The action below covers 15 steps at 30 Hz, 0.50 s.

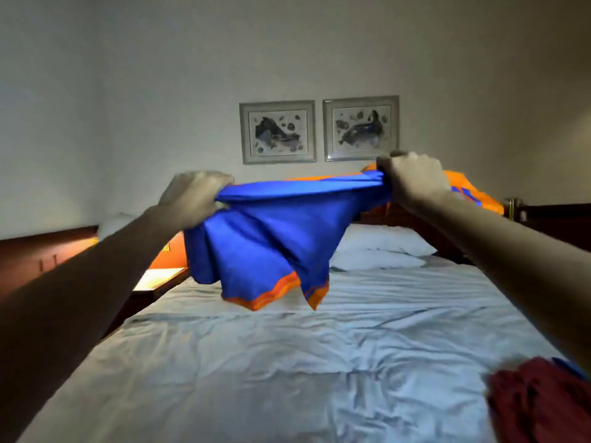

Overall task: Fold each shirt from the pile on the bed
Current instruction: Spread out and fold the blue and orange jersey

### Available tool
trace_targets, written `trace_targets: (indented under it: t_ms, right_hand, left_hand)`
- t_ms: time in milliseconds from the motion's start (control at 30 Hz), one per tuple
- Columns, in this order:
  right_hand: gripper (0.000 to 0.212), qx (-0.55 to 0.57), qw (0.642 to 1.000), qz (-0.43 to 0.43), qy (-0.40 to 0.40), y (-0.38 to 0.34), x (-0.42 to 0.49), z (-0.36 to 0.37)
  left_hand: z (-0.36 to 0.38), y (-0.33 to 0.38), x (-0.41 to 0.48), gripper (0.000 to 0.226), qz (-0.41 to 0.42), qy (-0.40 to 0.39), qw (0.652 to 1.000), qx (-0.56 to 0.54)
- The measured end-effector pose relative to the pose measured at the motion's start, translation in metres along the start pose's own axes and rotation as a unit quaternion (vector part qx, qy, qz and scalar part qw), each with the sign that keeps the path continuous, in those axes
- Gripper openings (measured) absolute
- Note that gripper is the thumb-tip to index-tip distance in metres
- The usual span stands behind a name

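Over the bed, your left hand and right hand, fingers curled round bunched cloth, stretch 1 blue shirt aloft; lay it flat next.

Blue shirt: thin smooth cloth, slight sheen, orange hem band. Bed sheet: pale matt cloth, creased all over. Pillows, far: same matt cloth. Dark red garment, near right: rumpled matt cloth. Wall panel, far left: dark polished wood. Picture frames: silvery, glazed fronts.
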State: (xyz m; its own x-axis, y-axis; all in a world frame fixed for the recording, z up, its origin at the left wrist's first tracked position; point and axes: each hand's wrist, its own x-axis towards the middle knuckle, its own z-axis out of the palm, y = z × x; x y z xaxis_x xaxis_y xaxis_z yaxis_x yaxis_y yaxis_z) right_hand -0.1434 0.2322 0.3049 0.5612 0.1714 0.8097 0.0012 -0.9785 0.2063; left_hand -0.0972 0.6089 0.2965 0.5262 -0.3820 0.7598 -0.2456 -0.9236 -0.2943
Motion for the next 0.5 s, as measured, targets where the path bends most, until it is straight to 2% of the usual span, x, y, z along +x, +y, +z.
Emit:
trace_targets:
  t_ms: [67,200,267,367,433,500]
  right_hand:
    - [0.035,0.025,0.996,-0.033,-0.075,-0.008,-0.041,0.023]
    - [0.040,0.037,0.972,-0.061,-0.224,-0.030,-0.148,0.093]
    - [0.036,0.050,0.946,-0.068,-0.312,-0.042,-0.209,0.119]
    - [0.036,0.084,0.882,-0.112,-0.449,-0.057,-0.303,0.139]
    - [0.036,0.089,0.845,-0.145,-0.507,-0.060,-0.354,0.147]
    - [0.045,0.085,0.825,-0.155,-0.537,-0.058,-0.386,0.149]
  left_hand:
    - [0.034,0.007,-0.040,0.031,0.005,-0.088,0.996,0.020]
    - [0.101,0.049,-0.159,0.035,-0.007,-0.240,0.971,-0.005]
    - [0.124,0.076,-0.223,0.045,0.001,-0.319,0.948,-0.019]
    - [0.150,0.103,-0.316,0.041,0.027,-0.447,0.893,-0.033]
    - [0.168,0.107,-0.373,0.037,0.061,-0.463,0.884,-0.023]
    - [0.179,0.101,-0.412,0.033,0.103,-0.427,0.898,-0.002]
